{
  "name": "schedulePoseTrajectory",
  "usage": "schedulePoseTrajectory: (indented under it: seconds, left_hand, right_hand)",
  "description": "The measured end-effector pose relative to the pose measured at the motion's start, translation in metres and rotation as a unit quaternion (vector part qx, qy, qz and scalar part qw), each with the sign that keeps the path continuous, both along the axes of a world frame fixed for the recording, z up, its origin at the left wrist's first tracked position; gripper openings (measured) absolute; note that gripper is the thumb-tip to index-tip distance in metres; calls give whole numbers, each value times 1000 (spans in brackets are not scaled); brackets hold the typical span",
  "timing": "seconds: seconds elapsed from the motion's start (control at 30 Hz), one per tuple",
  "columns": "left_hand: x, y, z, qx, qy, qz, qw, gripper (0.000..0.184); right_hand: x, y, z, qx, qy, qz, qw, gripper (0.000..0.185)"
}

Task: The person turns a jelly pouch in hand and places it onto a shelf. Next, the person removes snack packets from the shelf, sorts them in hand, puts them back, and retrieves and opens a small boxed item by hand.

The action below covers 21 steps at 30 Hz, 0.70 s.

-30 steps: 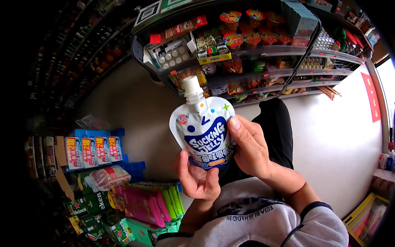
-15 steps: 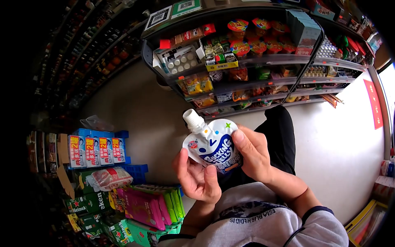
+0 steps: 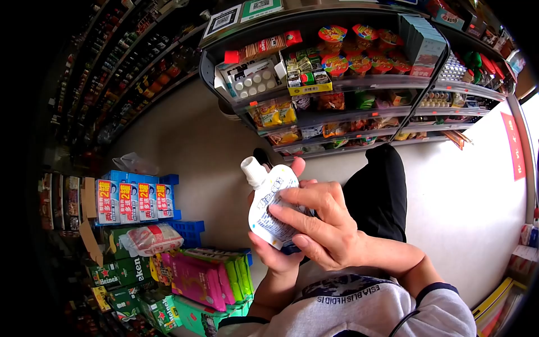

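Observation:
A white spouted jelly pouch (image 3: 270,205) with a white screw cap (image 3: 250,165) is held up in front of my body, tilted with its spout toward the upper left. Its printed back faces me, with blue lettering and small text. My left hand (image 3: 276,257) cups it from below and behind, the thumb at its lower edge; other fingers show past its upper right edge. My right hand (image 3: 325,224) lies over the right side of the pouch, fingers bent across the printed face and hiding part of the text.
A shop shelf (image 3: 342,84) with cup noodles (image 3: 336,64), a tray of eggs (image 3: 435,99) and snack packets stands ahead. Boxed goods (image 3: 135,201), green beer cartons (image 3: 120,273) and pink packages (image 3: 199,281) are stacked at left. Bottle shelves (image 3: 140,62) line the far left.
The pouch has been turned over, from its blue "Sucking Jelly" front to its printed back. My right hand has moved from its right edge across its face; the view has shifted slightly.

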<state>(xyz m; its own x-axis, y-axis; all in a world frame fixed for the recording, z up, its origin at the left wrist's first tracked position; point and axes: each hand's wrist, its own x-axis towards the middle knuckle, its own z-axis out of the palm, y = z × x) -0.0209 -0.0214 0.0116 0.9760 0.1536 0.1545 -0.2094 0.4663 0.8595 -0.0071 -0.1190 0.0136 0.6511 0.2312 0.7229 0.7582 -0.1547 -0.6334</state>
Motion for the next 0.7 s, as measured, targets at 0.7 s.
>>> schedulePoseTrajectory:
  seconds: [0.7]
  left_hand:
    - [11, 44, -57, 74, -190, -141, 969, 79]
  right_hand:
    - [11, -9, -10, 137, 128, 118, 975, 30]
